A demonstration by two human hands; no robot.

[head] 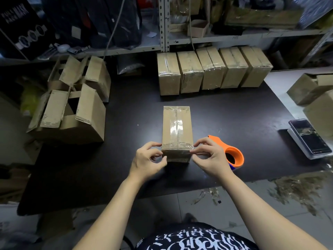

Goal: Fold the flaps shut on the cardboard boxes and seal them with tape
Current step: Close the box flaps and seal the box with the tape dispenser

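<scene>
On black table (126, 114), glossy-taped cardboard box (177, 127), left hand (149, 159) and right hand (209, 153) pinching corners

A closed cardboard box (169, 123) stands mid-way on the dark surface (126, 114), with clear tape (177, 131) along its top seam. The left grip (146, 161) holds the box's near left corner with curled fingers; the right grip (210, 156) pinches the near right corner, where the tape wrinkles. An orange tape dispenser (234, 156) lies just right of that hand. Five sealed boxes (212, 69) line the far edge. Open boxes (75, 105) with raised flaps sit left, and a phone (309, 136) lies at the right.
</scene>
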